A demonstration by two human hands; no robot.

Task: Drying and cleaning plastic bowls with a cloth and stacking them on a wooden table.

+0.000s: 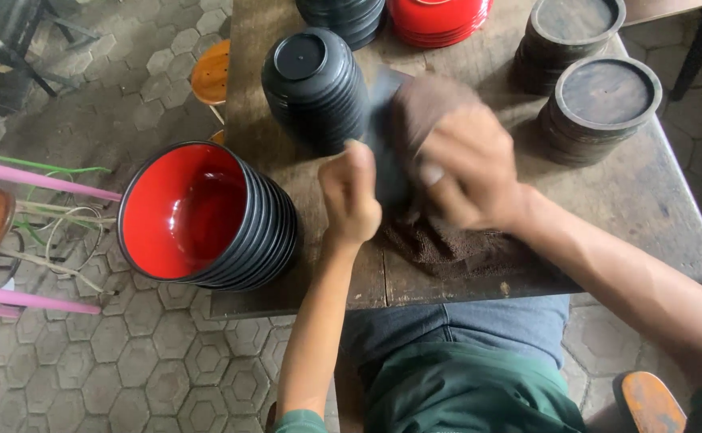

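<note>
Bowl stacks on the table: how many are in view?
4. One lies on its side, red inside showing, at the left edge; one stands upside down, black; one black and one red sit at the far edge, cut off. More may be out of frame.

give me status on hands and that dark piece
Left hand steadies dark piece. Right hand rubs it with brown cloth. Bowl stack close behind.

You're over a worn dark wooden table [655, 200], scuffed top, plank edge facing you. Floor [135, 361] under it is grey hexagonal pavers, dusty, w/ flat soft daylight. Orange round stool seat [210, 72] sits just beside the table's left edge. Far left: pink bars [38, 178] w/ green and pale cords tangled, prob. a chair frame, view's cut. Dark metal legs [14, 48] top left.
</note>
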